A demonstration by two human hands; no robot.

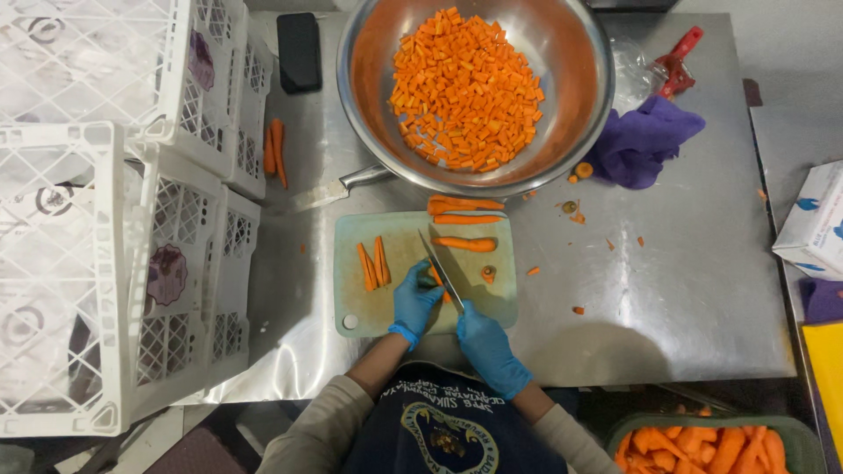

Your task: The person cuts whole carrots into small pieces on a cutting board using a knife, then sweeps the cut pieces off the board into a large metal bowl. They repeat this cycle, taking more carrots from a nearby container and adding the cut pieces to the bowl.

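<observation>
Closest to the camera, two blue-gloved hands are working at the near edge of a pale green plastic cutting board (386, 307) lying on the brushed steel worktop (685, 290). Gripping a long steel kitchen knife (441, 270), the right hand (490, 349) is closing its fingers fully round the handle, with the blade slanting up and to the left, away from the body. The left hand (413, 300) is pressing curled fingers down onto a short orange carrot piece (436, 279), mostly hidden beneath glove and blade; its long axis cannot be told. That piece is lying just right of the left fingers, touching the blade, so the left hand is the nearer one. Three halved carrot sticks (373, 263) are lying left of it, their length pointing away from the person, while whole peeled carrots (465, 224) are lying crosswise at the far edge. Beyond them, a large steel bowl (580, 70) is holding diced carrot (465, 88).
</observation>
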